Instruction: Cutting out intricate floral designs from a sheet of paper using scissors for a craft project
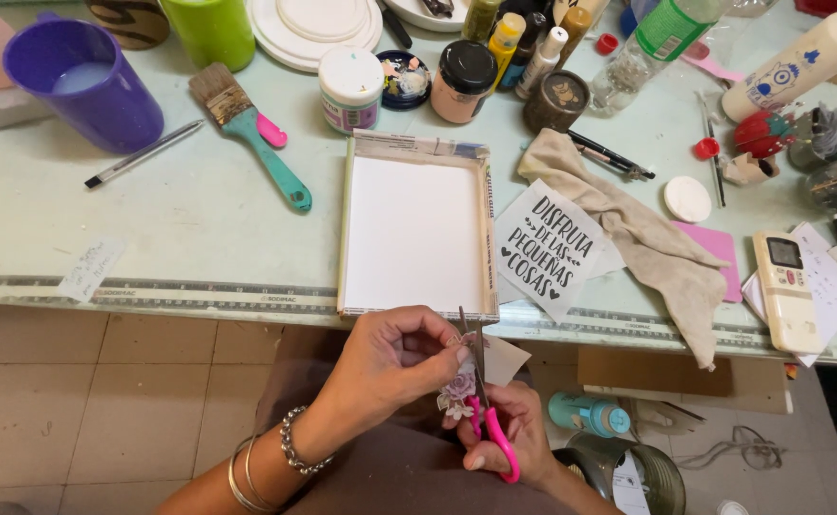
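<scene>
**Pink-handled scissors mid-cut on a flower cutout**

Pink scissors (491, 429) sit in my right hand (514, 434), fingers closed through the loops, blades pointing toward twelve o'clock. My left hand (394, 362) pinches a small paper flower cutout (458, 391) between thumb and fingertips, holding it against the blades. A scrap of backing paper (504, 360) juts out at three o'clock from the blades — by my judgement the trimming is part-way, not finished.

At twelve o'clock from my hands the white canvas (415, 234) lies flat on the table (199, 229), its face bare — nothing is stuck on it yet. A printed lettering sheet (547, 250) lies just beside it at three o'clock, loose. The teal brush (251, 129) and jars (351, 88) stand farther back, apart from my hands.
</scene>
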